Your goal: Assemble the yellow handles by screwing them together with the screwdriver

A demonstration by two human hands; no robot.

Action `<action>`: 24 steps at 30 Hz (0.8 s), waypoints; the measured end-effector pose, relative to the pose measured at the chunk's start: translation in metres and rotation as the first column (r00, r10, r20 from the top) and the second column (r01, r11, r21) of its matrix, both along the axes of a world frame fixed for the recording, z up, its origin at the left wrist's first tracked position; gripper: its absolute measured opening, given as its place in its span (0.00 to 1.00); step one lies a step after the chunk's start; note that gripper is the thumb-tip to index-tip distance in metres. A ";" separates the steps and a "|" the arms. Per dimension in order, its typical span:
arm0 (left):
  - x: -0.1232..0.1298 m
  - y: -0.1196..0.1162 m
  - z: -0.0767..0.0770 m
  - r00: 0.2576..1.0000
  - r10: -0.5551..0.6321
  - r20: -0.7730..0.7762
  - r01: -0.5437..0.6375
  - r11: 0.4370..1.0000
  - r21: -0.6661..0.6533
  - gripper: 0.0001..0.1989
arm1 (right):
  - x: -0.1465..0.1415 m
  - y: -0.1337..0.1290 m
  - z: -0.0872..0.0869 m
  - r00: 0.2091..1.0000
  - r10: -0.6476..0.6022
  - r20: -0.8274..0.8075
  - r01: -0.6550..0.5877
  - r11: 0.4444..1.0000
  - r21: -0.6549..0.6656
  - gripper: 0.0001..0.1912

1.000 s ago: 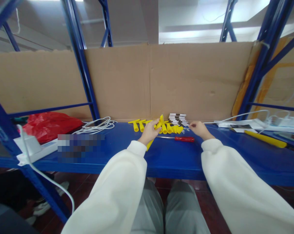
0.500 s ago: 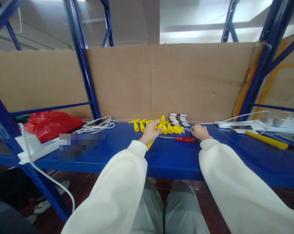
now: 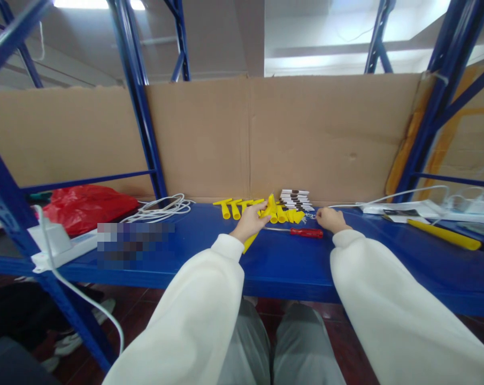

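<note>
My left hand (image 3: 248,221) is closed on a yellow plastic part (image 3: 271,207), with a yellow piece slanting down below the palm. Several yellow T-shaped parts (image 3: 225,209) stand in a row behind and beside it on the blue table (image 3: 209,251). My right hand (image 3: 330,220) has its fingers pressed together at a scatter of small metal pieces (image 3: 309,216); anything between the fingertips is too small to make out. Between the hands lies a screwdriver with a red handle (image 3: 306,233). Behind it is a stack of white and brown packets (image 3: 296,200).
A red plastic bag (image 3: 89,206), coiled white cable (image 3: 165,209) and a power strip (image 3: 71,251) are at the left. At the right lie a long yellow object (image 3: 444,234) and another power strip (image 3: 410,205). Cardboard (image 3: 201,139) and blue posts (image 3: 141,115) stand behind.
The camera view has shifted slightly. My left hand still holds the yellow part, which is turned a little, and my right hand stays by the small metal pieces.
</note>
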State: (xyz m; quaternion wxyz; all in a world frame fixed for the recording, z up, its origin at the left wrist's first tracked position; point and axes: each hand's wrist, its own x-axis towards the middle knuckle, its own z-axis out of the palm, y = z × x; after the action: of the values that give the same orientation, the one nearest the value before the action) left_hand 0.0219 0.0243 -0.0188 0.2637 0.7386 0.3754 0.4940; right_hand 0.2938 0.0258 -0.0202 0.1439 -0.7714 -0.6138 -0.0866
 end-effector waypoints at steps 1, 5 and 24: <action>0.001 0.000 0.000 0.999 -0.030 0.030 0.032 0.999 -0.039 0.27 | 0.001 0.002 -0.001 0.999 0.022 -0.044 -0.020 0.999 0.038 0.13; 0.002 0.000 0.000 0.969 -0.164 0.187 0.193 0.969 -0.151 0.28 | -0.006 0.008 -0.001 0.878 0.301 -0.372 -0.191 0.933 0.305 0.11; -0.003 -0.014 0.008 0.939 -0.234 0.253 0.319 0.866 -0.384 0.31 | -0.055 -0.014 0.001 0.345 0.478 -0.808 -0.431 0.845 0.317 0.04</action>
State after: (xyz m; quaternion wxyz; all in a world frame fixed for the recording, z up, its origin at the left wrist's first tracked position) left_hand 0.0188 0.0104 -0.0113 0.5204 0.6580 0.3345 0.4293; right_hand 0.2391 0.0113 -0.0190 0.4677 -0.5021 -0.6428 0.3405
